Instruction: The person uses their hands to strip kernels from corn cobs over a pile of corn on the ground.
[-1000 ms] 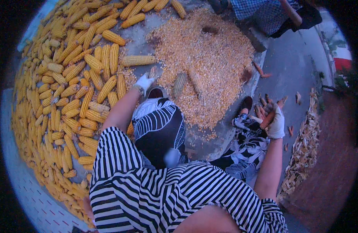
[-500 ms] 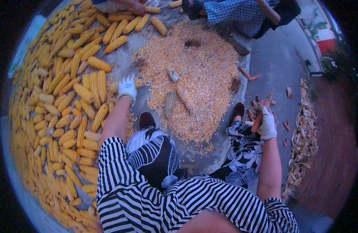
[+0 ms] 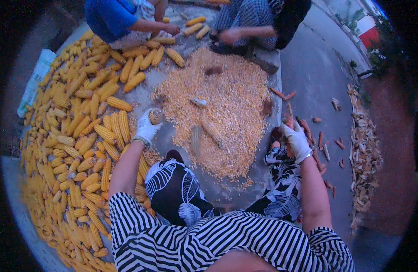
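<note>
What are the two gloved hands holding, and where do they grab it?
The left hand holds a corn cob around its lower end. The right hand holds a bare reddish cob by its lower part.

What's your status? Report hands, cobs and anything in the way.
Left hand shut on corn ear. Right hand shut on bare cob. Kernel heap ahead; two people opposite.

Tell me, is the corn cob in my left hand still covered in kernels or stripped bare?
Still covered: the cob in the gloved left hand shows yellow kernels on its visible end. Its underside is hidden by the glove.
</note>
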{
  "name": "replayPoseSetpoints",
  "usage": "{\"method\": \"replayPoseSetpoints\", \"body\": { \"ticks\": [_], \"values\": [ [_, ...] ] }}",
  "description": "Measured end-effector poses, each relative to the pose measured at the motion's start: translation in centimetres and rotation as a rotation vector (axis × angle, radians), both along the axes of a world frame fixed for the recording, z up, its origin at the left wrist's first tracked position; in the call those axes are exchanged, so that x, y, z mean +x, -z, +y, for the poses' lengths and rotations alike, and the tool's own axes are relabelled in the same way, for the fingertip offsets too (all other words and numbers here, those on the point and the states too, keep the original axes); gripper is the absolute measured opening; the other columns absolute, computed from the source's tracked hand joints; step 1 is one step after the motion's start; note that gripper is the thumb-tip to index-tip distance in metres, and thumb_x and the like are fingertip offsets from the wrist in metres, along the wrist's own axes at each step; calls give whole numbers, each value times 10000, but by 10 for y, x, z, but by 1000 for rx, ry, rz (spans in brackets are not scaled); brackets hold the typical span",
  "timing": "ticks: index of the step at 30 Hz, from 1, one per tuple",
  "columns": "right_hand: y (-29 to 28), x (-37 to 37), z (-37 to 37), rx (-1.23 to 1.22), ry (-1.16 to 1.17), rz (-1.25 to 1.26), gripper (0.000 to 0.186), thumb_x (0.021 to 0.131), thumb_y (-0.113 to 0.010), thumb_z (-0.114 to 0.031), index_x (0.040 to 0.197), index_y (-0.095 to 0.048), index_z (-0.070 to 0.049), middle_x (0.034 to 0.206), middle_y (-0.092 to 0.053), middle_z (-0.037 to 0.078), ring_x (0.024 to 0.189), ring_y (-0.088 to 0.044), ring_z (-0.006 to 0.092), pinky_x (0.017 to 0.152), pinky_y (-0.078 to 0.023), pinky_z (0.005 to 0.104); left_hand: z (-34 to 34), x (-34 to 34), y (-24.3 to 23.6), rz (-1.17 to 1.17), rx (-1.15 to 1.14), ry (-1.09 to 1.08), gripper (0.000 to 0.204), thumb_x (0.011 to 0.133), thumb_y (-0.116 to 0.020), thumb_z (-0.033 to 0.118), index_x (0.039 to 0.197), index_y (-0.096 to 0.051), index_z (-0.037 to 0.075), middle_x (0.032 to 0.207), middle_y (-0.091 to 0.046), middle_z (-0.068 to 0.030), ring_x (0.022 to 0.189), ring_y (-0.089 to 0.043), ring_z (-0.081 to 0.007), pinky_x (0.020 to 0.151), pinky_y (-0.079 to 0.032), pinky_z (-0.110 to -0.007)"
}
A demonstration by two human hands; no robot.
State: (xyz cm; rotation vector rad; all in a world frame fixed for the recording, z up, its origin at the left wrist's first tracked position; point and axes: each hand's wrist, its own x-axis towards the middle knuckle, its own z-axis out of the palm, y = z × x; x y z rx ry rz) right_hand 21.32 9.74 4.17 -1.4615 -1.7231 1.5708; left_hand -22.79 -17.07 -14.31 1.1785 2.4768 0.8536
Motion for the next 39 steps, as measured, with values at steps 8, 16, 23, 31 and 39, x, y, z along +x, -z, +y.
{"method": "replayPoseSetpoints", "body": {
  "ticks": [8,16,23,31,39],
  "values": [
    [23,-12,-7,384,-159,-19,505,722,-616,-187,1172,-480,-4,992,-581,106,908,-545,175,767,-442,274,67,72,-183,-689,405,65,677,726,-721,114,1280,-336,52,1117,-546,-72,1005,-543,-186,887,-442,-330],
    [47,-11,-12,218,-473,-150,474,719,-661,-216,1107,-500,5,884,-571,87,773,-539,171,611,-468,313,80,186,-308,-699,377,256,514,749,-703,212,1160,-449,35,1015,-581,-54,928,-554,-169,837,-448,-315],
    [-9,6,-34,302,-388,-186,552,662,-656,-271,1112,-496,6,939,-593,147,870,-568,234,755,-450,336,97,167,-203,-792,381,339,423,789,-661,171,1128,-450,33,997,-582,-94,843,-619,-278,741,-516,-403],
    [29,26,-9,359,-334,-246,617,719,-638,-351,1216,-461,-32,1072,-595,181,972,-583,287,831,-447,351,140,169,-184,-1233,430,-69,391,835,-599,297,1105,-501,33,947,-598,-112,856,-611,-264,733,-513,-414],
    [-7,8,-28,175,-353,-276,546,749,-575,-351,1150,-491,9,1005,-601,194,935,-585,289,778,-458,356,128,189,-235,-1056,509,-90,419,748,-698,285,1052,-562,30,940,-603,-53,840,-574,-178,768,-459,-323]
  ]
}}
